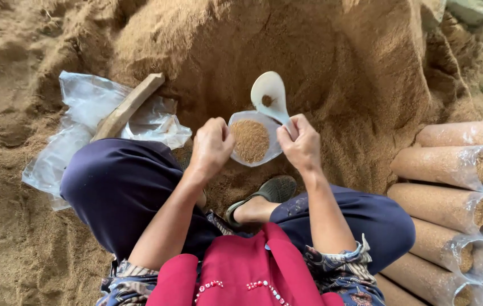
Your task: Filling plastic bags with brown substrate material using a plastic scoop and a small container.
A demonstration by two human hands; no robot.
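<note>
I sit before a big heap of brown sawdust (286,51). A clear plastic bag (252,139), its mouth open, stands between my hands and is filled with sawdust nearly to the top. My left hand (212,144) pinches the bag's left rim. My right hand (301,141) grips the handle of a white plastic scoop (269,96) and also touches the bag's right rim. The scoop's bowl points up and away, with only a small dab of sawdust in it.
A stack of filled, cylinder-shaped sawdust bags (451,170) lies on its side at my right. A pile of empty clear bags (88,113) with a wooden stick (128,107) on top rests at my left. My sandalled foot (267,195) is under the bag.
</note>
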